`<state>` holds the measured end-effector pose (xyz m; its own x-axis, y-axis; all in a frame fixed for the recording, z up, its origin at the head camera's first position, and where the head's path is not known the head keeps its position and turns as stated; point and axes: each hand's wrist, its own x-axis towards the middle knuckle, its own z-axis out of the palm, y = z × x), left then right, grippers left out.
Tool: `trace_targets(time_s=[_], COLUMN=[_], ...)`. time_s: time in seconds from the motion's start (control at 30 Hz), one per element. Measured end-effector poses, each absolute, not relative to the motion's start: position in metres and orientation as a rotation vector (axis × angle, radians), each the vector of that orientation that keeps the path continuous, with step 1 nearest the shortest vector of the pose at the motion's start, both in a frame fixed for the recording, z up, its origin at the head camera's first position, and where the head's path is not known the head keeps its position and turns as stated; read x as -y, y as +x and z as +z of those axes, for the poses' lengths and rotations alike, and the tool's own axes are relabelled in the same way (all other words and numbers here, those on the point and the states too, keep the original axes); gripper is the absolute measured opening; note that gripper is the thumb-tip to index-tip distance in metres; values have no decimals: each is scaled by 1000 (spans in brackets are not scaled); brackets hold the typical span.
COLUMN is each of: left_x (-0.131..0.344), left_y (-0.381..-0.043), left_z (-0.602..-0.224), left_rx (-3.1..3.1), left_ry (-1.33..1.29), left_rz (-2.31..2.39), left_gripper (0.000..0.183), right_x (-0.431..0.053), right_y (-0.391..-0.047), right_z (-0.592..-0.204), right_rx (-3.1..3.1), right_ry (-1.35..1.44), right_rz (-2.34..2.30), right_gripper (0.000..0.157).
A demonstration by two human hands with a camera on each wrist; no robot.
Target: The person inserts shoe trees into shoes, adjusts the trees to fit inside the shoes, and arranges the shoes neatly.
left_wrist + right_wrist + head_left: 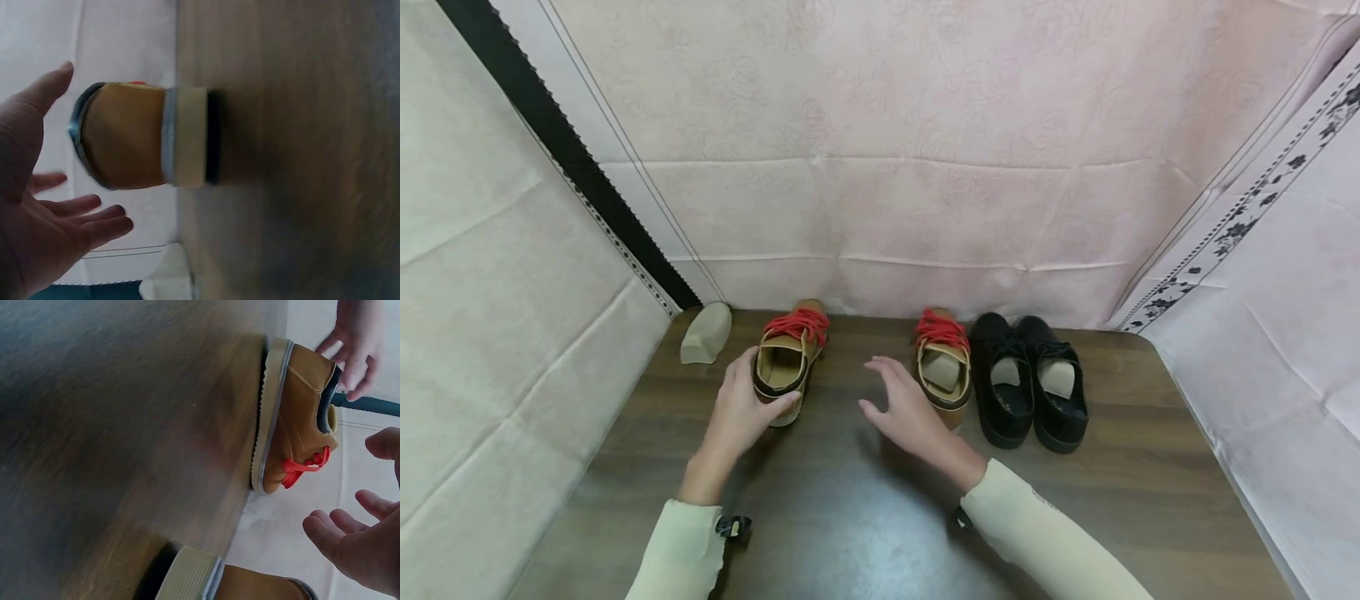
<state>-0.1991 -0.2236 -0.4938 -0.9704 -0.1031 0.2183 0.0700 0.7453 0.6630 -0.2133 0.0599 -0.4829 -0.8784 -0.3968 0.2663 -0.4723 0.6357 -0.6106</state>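
Note:
A brown shoe with red laces (805,325) stands on the wooden surface, toe toward the fabric backdrop. My left hand (741,412) is at its heel, thumb and fingers spread; the left wrist view shows a gap between that hand and the shoe's heel (128,134). Inside this shoe I see only the bare insole. The other brown shoe (951,414) stands to the right with a pale insert (942,371) in its opening. My right hand (910,408) hovers just left of it, fingers apart and holding nothing. A loose pale insert (706,333) lies at the far left.
Two black shoes (1000,417) stand side by side, right of the second brown shoe, each with a pale insert inside. Pale fabric (880,208) rises behind the wooden surface (850,517) and along both sides.

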Motion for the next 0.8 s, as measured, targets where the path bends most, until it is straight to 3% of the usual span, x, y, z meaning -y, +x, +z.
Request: trace_targets(time_s=[0.2, 0.53, 0.8], left_x=[223, 210, 185], left_y=[-207, -207, -199], left_z=[-502, -503, -506], left_rx=[2771, 2703, 2670], left_ry=[162, 201, 207], left_rz=[-1215, -1193, -1177], left_gripper=[114, 98, 98], right_x=[-68, -95, -118], right_y=[-216, -212, -206], right_z=[-486, -476, -468], right_rx=[2744, 2765, 2739], right_ry=[731, 654, 602], right_rz=[1086, 1065, 1079], right_gripper=[56, 59, 61])
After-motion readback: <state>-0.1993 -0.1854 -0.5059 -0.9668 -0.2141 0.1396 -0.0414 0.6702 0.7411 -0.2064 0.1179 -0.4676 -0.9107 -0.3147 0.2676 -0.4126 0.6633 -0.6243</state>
